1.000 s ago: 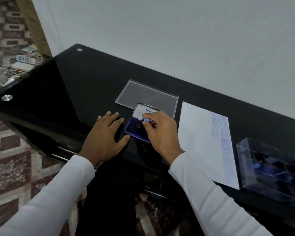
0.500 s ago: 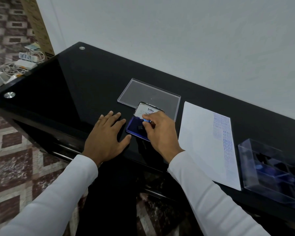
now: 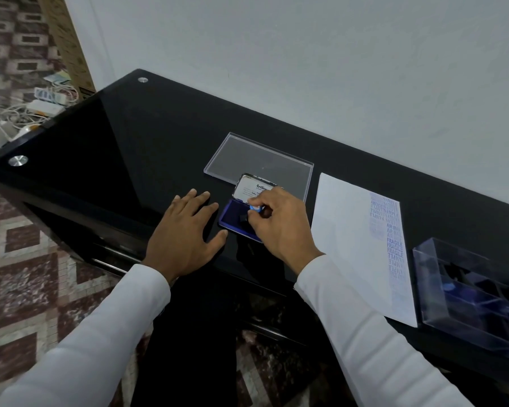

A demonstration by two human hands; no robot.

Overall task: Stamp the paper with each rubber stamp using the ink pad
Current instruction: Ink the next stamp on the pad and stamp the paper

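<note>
Should the rubber stamp tilt on lifting, its face would likely ink unevenly and smudge the paper, which already carries a column of blue impressions. Right hand: fingertips pinching the stamp over the open ink pad. Left hand: flat, fingers spread, on the black table, thumb just beside the pad. Paper right of both hands.

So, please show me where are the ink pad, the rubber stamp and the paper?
ink pad (image 3: pixel 232 220): head view, on its bare blue inking surface.
rubber stamp (image 3: pixel 254 208): head view, on its blue handle end, pinched by the right hand (image 3: pixel 279 227).
paper (image 3: pixel 344 230): head view, on its unstamped white area.
</note>
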